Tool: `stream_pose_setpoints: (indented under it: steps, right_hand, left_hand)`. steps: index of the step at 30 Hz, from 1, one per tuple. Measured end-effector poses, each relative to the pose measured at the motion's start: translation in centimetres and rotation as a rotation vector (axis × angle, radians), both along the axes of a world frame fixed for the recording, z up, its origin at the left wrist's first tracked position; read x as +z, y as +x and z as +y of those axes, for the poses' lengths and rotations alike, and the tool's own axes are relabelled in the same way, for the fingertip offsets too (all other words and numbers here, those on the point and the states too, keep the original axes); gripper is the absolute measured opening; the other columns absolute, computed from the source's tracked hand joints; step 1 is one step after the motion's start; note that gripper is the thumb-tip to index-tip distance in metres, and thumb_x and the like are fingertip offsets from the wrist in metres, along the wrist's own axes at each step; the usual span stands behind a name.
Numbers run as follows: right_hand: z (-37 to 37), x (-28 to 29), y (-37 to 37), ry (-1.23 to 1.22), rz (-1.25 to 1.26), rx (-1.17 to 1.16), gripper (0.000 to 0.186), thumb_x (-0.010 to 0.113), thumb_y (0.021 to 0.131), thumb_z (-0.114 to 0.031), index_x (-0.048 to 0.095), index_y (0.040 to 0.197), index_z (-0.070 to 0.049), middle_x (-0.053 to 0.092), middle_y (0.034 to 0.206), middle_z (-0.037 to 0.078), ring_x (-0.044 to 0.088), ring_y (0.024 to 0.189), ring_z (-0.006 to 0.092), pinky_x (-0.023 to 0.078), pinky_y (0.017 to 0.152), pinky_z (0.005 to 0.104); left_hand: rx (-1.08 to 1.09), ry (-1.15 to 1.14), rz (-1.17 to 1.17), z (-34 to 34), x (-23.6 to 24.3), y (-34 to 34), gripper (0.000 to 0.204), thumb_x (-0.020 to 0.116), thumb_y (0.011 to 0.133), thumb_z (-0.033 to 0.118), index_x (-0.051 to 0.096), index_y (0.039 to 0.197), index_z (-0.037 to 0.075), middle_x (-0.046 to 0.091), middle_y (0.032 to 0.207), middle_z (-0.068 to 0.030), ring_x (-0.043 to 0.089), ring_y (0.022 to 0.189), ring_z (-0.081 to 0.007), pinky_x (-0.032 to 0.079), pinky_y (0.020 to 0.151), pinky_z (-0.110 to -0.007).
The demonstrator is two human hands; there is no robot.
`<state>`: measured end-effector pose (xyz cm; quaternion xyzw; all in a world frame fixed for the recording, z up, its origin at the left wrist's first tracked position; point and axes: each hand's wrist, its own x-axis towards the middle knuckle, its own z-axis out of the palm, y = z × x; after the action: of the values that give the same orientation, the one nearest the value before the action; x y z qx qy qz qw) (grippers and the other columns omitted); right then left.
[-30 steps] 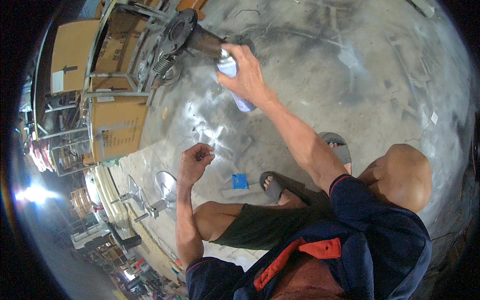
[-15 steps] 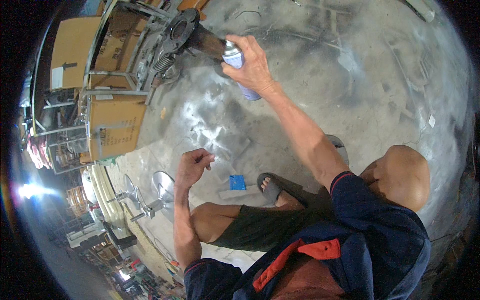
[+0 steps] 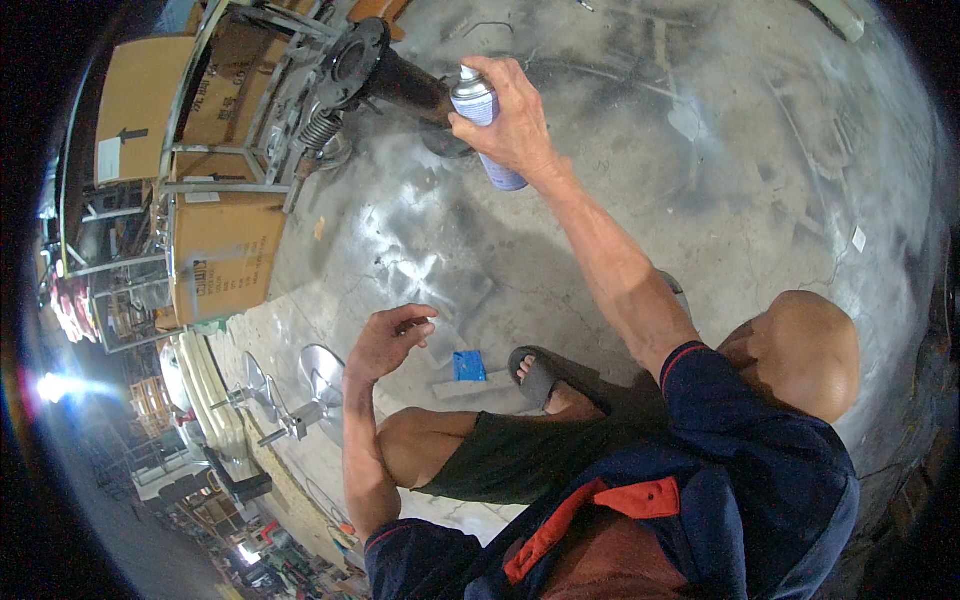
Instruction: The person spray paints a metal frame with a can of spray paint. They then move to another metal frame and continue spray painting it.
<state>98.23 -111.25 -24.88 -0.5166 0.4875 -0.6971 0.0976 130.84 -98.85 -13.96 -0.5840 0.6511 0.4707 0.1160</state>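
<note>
My right hand [image 3: 516, 124] is wrapped round a spray can [image 3: 477, 106] with a pale purple-blue body and a white nozzle. A finger rests at the nozzle on top. Just left of the can stands a dark metal tube with a round flange [image 3: 414, 88] at its upper end and a wider base partly hidden behind the can. The can looks close to the tube; whether they touch I cannot tell. My left hand [image 3: 388, 342] hangs in the air above my knee, fingers loosely bent and slightly apart, with nothing visible in it.
Left of the tube are a coil spring part [image 3: 321, 130] and a metal-framed rack [image 3: 225, 188] with cardboard boxes [image 3: 225, 247]. Shiny metal discs [image 3: 323, 374] lie near my left forearm. A blue square [image 3: 469, 366] lies on the paint-marked concrete floor [image 3: 640, 190] by my sandal [image 3: 538, 378].
The spray can has shifted slightly and stands more upright, its nozzle a little higher. My left hand's fingers have loosened from a pinch and spread somewhat.
</note>
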Motion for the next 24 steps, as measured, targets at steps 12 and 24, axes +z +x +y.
stream_pose_setpoints:
  steps: [12, 24]
  right_hand:
    - [1.5, -5.7, -0.7, 0.31, 0.073, 0.038, 0.069, 0.084, 0.078, -0.02, 0.058, 0.141, -0.015, 0.063, 0.119, 0.02, 0.067, 0.106, 0.0407, 0.058, 0.091, 0.0507]
    - [3.1, -5.1, 5.0, 0.248, 0.285, 0.141, 0.073, 0.085, 0.079, -0.021, 0.056, 0.146, -0.019, 0.058, 0.124, 0.022, 0.068, 0.105, 0.0431, 0.059, 0.085, 0.053]
  left_hand:
    - [-0.018, -0.017, 0.106, 0.5, -0.4, -0.1, 0.031, 0.072, 0.105, 0.018, 0.072, 0.13, 0.0, 0.07, 0.089, -0.004, 0.065, 0.08, -0.0105, 0.054, 0.075, -0.031]
    - [-0.125, -0.14, 0.141, 1.1, 0.7, 0.2, 0.027, 0.076, 0.101, 0.017, 0.073, 0.125, 0.005, 0.076, 0.096, -0.0105, 0.069, 0.087, -0.0185, 0.057, 0.079, -0.036]
